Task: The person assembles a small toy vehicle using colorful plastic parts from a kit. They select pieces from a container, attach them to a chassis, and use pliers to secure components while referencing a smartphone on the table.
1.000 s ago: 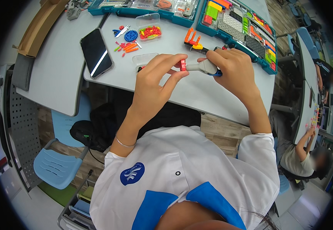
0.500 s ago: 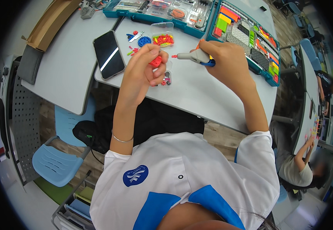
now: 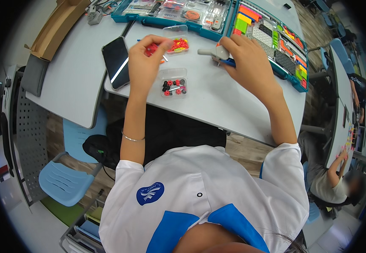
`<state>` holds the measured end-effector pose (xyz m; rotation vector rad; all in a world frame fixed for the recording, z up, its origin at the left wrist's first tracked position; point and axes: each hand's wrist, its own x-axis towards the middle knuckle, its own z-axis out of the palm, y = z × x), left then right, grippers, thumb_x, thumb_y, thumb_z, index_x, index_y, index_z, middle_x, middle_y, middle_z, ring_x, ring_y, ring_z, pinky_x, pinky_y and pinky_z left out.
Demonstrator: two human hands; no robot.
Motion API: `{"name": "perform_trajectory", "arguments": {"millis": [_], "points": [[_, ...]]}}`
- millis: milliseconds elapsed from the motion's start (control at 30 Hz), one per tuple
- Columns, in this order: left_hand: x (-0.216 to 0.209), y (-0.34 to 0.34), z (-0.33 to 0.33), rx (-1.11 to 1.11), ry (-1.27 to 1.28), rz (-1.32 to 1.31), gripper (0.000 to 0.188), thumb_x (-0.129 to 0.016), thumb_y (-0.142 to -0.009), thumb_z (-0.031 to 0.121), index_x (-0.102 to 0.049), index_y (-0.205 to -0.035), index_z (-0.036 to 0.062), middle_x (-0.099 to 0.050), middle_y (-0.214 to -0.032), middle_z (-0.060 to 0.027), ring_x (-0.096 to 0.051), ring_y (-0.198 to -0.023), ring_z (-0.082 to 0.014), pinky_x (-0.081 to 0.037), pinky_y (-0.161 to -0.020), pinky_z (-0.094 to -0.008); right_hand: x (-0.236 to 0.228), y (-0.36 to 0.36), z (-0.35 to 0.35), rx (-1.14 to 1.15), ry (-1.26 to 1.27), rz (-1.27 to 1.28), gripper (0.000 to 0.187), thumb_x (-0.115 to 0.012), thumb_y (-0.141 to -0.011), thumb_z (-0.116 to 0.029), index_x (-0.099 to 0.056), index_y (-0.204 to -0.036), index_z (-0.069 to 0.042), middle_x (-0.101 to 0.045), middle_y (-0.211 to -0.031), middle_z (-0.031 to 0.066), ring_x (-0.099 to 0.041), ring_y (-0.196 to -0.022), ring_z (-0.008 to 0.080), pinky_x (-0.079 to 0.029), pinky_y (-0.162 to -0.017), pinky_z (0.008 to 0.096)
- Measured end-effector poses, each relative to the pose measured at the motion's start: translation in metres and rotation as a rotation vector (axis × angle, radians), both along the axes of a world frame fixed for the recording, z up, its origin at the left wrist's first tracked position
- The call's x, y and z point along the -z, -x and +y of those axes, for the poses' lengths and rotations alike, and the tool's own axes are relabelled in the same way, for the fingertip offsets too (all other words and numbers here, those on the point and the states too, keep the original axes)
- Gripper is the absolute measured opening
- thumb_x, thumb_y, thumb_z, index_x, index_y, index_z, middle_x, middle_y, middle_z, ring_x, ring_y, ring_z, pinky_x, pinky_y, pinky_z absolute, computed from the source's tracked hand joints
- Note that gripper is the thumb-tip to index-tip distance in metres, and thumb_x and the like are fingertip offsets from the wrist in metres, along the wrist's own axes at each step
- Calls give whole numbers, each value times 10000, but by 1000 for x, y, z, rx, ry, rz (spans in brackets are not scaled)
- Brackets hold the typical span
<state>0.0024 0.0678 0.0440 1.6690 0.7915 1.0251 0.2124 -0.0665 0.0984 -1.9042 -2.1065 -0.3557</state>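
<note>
My right hand (image 3: 248,59) is wrapped round a grey plier-like tool (image 3: 221,52) with a blue lower handle. The tool's narrow nose points left, and no pin shows on its tip. At the left, my left hand (image 3: 145,61) has its fingers curled round a red plastic piece (image 3: 151,49), partly hidden by them. Just beyond that hand, a small clear box (image 3: 187,51) holds red and yellow pins (image 3: 178,44). Nearer to me, another clear box (image 3: 163,80) contains small red, black and grey parts (image 3: 174,87).
A black phone (image 3: 114,59) lies left of my left hand. Two teal-edged kit trays (image 3: 149,20) of sorted plastic parts stand along the far side. A cardboard box (image 3: 58,31) is at far left. Another person (image 3: 328,185) sits at a table on the right.
My left hand moved left with the red piece, uncovering the nearer box. The red pin on the tool's nose no longer shows there. My right hand has barely moved, slightly up.
</note>
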Motion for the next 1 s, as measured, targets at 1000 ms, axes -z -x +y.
{"name": "perform_trajectory", "arguments": {"millis": [1000], "points": [[-25,8,-28,496,78,-99,402,-407,-1020,33,-533,-1397,-33,-641,-1260,-161,-616,-1005,-158,-507,-843,-274,-8,12,-6,-86,-43,84,359,-772,-848,-303,-586,-1020,-49,-558,-915,105,-578,-911,294,-433,-810,407]]}}
